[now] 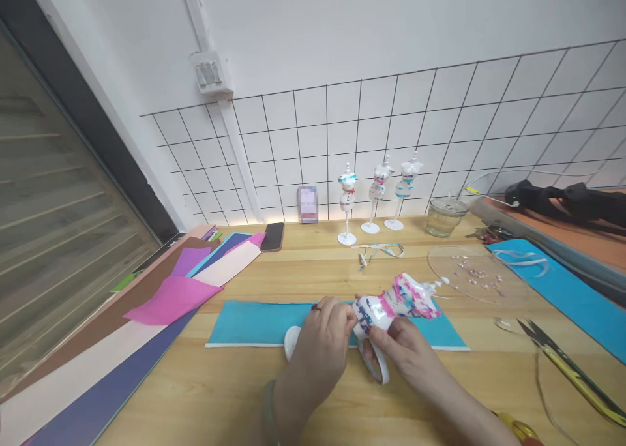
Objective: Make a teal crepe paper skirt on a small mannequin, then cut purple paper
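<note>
A small white dress form point(374, 312), patterned in pink, blue and purple, lies tilted with its neck pointing right. My right hand point(408, 348) grips it from below, thumb against its hip. At its lower end, the fingers of my left hand point(327, 332) are pinched together against the hip edge; what is between them is hidden. A white round base point(292, 341) shows left of that hand, and the rod between is covered. Just under the form is a ring-shaped roll of tape point(375, 362). A turquoise felt strip point(254, 322) lies flat beneath both hands.
Behind stand several decorated dress forms point(347, 198) near thin ribbon pieces point(381, 249). To the right are a glass jar point(445, 218), a clear dish point(474, 273) of small beads, blue felt point(562, 289) and scissors point(572, 371). Coloured sheets point(171, 302) and a phone point(272, 236) lie left.
</note>
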Tool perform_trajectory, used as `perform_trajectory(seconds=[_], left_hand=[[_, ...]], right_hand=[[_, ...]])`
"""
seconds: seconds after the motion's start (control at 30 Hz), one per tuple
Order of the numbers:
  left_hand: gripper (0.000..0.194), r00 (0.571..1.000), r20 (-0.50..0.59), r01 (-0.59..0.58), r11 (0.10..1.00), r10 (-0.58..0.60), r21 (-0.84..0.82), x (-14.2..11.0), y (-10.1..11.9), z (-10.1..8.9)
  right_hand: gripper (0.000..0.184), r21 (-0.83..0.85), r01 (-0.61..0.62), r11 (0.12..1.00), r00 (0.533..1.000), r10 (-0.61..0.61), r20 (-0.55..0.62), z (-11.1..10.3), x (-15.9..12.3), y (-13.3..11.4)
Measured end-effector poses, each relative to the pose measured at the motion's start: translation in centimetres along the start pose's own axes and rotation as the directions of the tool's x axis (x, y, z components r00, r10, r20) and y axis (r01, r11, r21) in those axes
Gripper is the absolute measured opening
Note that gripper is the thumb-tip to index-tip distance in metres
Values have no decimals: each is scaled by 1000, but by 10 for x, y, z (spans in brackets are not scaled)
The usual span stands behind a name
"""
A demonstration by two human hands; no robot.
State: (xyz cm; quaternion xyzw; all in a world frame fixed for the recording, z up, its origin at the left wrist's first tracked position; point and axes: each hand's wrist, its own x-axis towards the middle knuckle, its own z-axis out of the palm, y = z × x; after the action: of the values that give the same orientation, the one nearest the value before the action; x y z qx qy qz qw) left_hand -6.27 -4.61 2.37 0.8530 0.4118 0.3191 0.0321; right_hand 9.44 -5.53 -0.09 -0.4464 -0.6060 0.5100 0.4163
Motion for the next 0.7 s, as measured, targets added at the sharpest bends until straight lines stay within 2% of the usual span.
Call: perform_trajectory(seconds=[0.13, 0.3, 0.53, 0.7], left_hand=[[19, 994, -96, -35, 996, 43, 83, -1, 1, 3], [17, 989, -128, -57, 995, 67, 84, -2, 2, 3], [7, 992, -107, 51, 993, -62, -102, -1, 2, 2], [12, 989, -50, 126, 978, -136, -164, 0, 2, 4]], right_hand=[[51, 51, -7, 999, 999, 8, -34, 2, 0, 1], [50, 90, -33, 995, 993, 43, -114, -1, 2, -1], [49, 93, -5, 996, 993, 16, -117, -2, 2, 0], [51, 77, 19, 997, 996, -13, -84, -2, 2, 1]])
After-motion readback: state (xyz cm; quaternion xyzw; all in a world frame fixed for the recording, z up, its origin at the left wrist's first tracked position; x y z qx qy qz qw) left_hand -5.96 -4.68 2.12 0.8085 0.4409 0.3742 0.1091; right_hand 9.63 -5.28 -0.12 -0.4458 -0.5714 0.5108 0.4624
